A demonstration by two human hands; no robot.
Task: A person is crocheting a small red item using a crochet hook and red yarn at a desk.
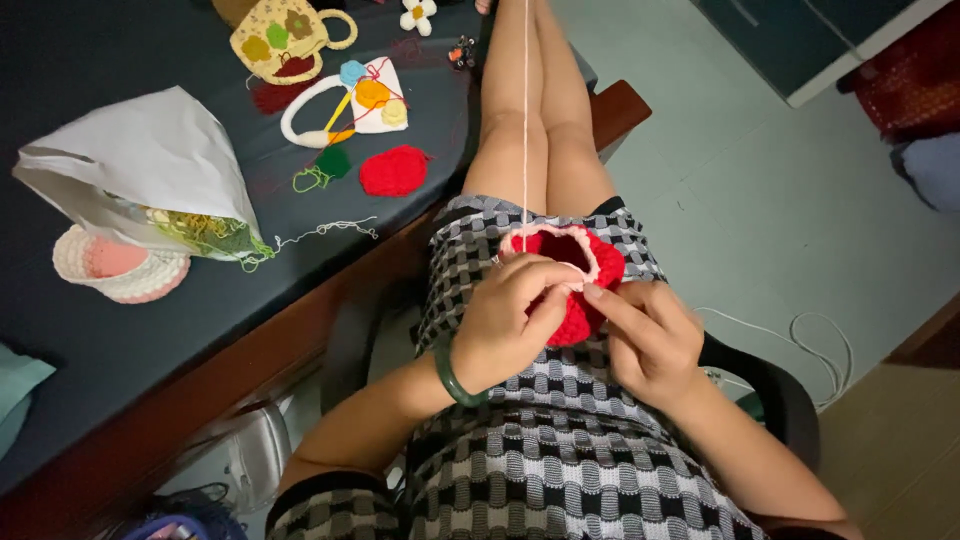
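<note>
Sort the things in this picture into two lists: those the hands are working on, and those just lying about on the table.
In hand:
red crocheted piece, held by left hand and right hand
pale yarn strand running up from it

Lying about:
white bag
pink and cream basket
red crocheted disc
yellow patchwork bag
crocheted flower

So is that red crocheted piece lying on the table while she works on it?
No, the red crocheted piece is held over the lap between the left hand and the right hand, off the dark table.
</note>
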